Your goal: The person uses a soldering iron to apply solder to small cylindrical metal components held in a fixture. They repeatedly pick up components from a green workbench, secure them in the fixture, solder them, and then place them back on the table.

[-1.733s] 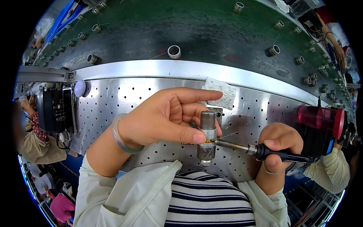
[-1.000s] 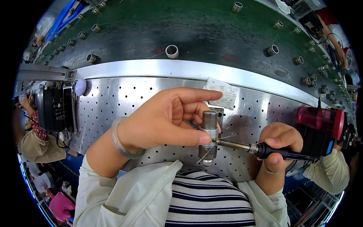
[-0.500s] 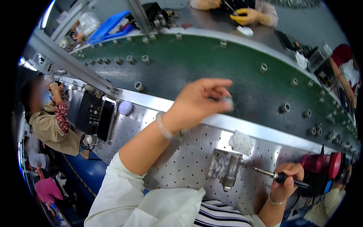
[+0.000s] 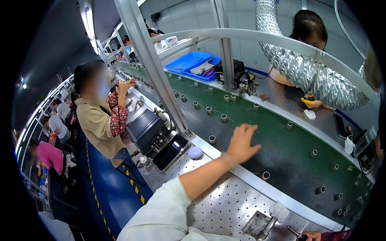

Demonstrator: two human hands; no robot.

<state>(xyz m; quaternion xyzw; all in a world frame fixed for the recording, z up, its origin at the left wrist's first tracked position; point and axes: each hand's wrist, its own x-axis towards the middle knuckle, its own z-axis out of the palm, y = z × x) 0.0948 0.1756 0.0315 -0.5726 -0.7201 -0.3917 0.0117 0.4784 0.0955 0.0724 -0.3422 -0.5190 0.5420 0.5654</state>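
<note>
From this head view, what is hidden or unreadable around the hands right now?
- Left hand: seen from the back over the green belt; its palm side is hidden, so any small part under it cannot be told.
- Right hand: cut off by the lower edge; only knuckles show.
- Screwdriver: only its tip end is in frame.
- Metal fixture: partly cropped by the lower edge.

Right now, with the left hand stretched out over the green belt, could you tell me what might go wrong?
The left hand hangs open over the green conveyor belt, beside small metal cylinders; it could knock one over. The right hand grips a dark-handled tool at the picture's edge, barely watched, close to the metal fixture; the tip might slip.
</note>
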